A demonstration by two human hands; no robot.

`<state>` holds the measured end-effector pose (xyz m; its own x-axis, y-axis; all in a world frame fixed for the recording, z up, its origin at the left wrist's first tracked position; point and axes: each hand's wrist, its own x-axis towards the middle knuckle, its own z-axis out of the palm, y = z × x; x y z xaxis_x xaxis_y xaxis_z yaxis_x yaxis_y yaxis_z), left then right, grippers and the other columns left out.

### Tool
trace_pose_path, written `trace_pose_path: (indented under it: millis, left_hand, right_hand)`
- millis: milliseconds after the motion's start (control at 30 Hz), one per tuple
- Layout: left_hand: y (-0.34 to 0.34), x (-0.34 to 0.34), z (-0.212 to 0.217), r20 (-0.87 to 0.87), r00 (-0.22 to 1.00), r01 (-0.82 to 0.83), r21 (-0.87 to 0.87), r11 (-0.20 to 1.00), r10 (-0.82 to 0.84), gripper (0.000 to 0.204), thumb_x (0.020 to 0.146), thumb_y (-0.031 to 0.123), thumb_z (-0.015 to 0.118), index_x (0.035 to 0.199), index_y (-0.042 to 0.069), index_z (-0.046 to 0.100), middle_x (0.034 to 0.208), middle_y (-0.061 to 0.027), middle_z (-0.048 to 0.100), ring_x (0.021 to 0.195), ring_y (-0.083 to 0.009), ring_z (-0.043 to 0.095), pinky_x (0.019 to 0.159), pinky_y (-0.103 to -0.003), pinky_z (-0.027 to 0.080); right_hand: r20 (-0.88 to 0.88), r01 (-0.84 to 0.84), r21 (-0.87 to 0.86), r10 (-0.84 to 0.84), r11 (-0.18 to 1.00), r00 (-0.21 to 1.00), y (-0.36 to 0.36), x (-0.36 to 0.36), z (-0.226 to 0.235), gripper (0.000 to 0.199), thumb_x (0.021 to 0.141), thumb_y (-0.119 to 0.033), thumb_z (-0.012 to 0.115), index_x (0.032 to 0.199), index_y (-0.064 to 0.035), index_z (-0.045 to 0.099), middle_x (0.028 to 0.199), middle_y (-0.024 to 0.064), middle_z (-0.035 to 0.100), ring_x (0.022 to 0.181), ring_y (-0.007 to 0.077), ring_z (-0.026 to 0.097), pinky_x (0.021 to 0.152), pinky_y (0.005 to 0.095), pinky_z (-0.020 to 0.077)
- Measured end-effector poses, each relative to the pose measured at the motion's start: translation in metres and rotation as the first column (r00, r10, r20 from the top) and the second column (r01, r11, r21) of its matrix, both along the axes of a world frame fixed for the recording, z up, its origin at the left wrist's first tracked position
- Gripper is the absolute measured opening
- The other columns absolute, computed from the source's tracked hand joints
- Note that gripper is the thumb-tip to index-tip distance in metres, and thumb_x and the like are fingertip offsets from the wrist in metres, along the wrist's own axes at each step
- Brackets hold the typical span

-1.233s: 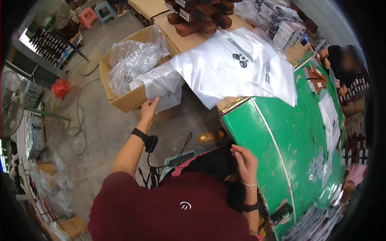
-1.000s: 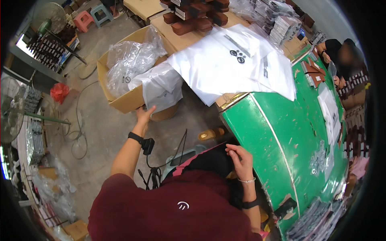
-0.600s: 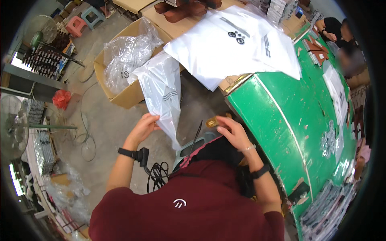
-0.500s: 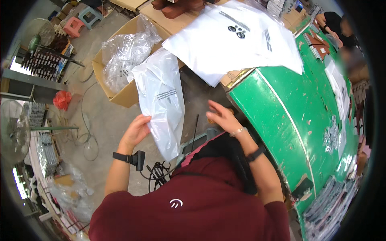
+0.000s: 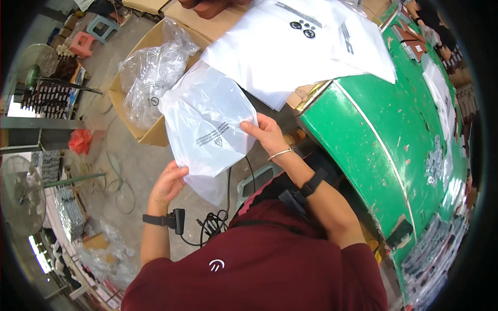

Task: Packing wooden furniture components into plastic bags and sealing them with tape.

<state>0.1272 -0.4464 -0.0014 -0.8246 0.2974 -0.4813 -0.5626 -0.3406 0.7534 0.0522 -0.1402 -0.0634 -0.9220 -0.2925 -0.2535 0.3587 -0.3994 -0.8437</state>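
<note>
Grey floor [image 5: 142, 165] | plastic bag [image 5: 207, 111] between: left hand [image 5: 168, 184] pinching left edge | right hand [image 5: 266, 135] pinching right edge

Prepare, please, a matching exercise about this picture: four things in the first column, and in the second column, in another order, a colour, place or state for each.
Column one
1. Left hand
2. Right hand
3. Cardboard box
4. Tabletop

Column two
A. Holds the white plastic bag at its right edge
B. Green
C. Holds the white plastic bag at its lower left
D. Contains crumpled clear plastic

Pairs: 1-C, 2-A, 3-D, 4-B
</note>
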Motion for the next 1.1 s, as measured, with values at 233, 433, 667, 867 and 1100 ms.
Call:
trace_pose_path:
  millis: [233, 433, 667, 867, 1100]
  left_hand:
    - [-0.03, -0.083, 0.082, -0.543, 0.799, -0.244, 0.104, 0.964, 0.261, 0.055, 0.104, 0.031, 0.052, 0.148, 0.0, 0.041, 0.151, -0.0153, 0.048, 0.141, -0.0299, 0.043, 0.119, -0.048, 0.031]
    - [-0.02, -0.062, 0.131, -0.658, 0.749, -0.105, -0.002, 0.995, 0.077, 0.06, 0.092, 0.024, 0.068, 0.141, -0.004, 0.048, 0.135, -0.0192, 0.06, 0.123, -0.0363, 0.06, 0.105, -0.055, 0.049]
    - [0.067, -0.043, 0.089, -0.136, 0.287, 0.618, -0.73, 0.292, -0.948, 0.031, 0.095, 0.03, 0.069, 0.109, 0.002, 0.074, 0.104, -0.0179, 0.073, 0.099, -0.0388, 0.067, 0.089, -0.042, 0.052]
    - [0.102, -0.123, 0.081, -0.304, 0.592, 0.231, -0.823, 0.519, -0.747, 0.026, 0.097, 0.02, 0.062, 0.116, 0.004, 0.072, 0.109, -0.0132, 0.072, 0.101, -0.0271, 0.067, 0.093, -0.038, 0.05]
    - [0.189, -0.171, 0.02, -0.128, -0.221, -0.123, -0.98, 0.158, -0.967, 0.042, 0.084, 0.02, 0.072, 0.124, 0.012, 0.065, 0.119, -0.0052, 0.067, 0.114, -0.0233, 0.06, 0.097, -0.036, 0.045]
  right_hand:
    - [-0.457, 0.007, 0.018, 0.002, 1.0, 0.89, -0.009, -0.058, 0.122, 0.022, 0.093, -0.019, 0.072, 0.101, 0.0002, 0.068, 0.089, -0.0012, 0.066, 0.083, 0.0061, 0.058, 0.075, 0.0255, 0.0477]
    - [-0.521, 0.013, -0.065, -0.045, 0.998, 0.853, 0.007, -0.048, 0.204, 0.023, 0.091, -0.021, 0.074, 0.1, -0.0005, 0.068, 0.088, 0.0009, 0.066, 0.082, 0.006, 0.058, 0.074, 0.0247, 0.0478]
    - [-0.113, -0.061, 0.357, 0.108, 0.932, 0.988, 0.14, 0.04, 0.156, 0.022, 0.088, -0.016, 0.076, 0.101, -0.002, 0.066, 0.09, -0.0003, 0.064, 0.085, 0.0076, 0.059, 0.075, 0.0256, 0.0493]
    - [0.102, 0.017, 0.456, -0.071, 0.89, 0.992, 0.15, 0.078, 0.096, 0.012, 0.097, -0.015, 0.067, 0.096, -0.0038, 0.064, 0.074, -0.0014, 0.062, 0.065, 0.0056, 0.057, 0.061, 0.0217, 0.0482]
    - [0.035, 0.069, 0.504, -0.1, 0.861, 0.994, 0.141, 0.091, 0.083, 0.009, 0.098, -0.012, 0.066, 0.099, -0.0035, 0.064, 0.077, -0.0008, 0.063, 0.068, 0.0058, 0.06, 0.061, 0.0223, 0.0507]
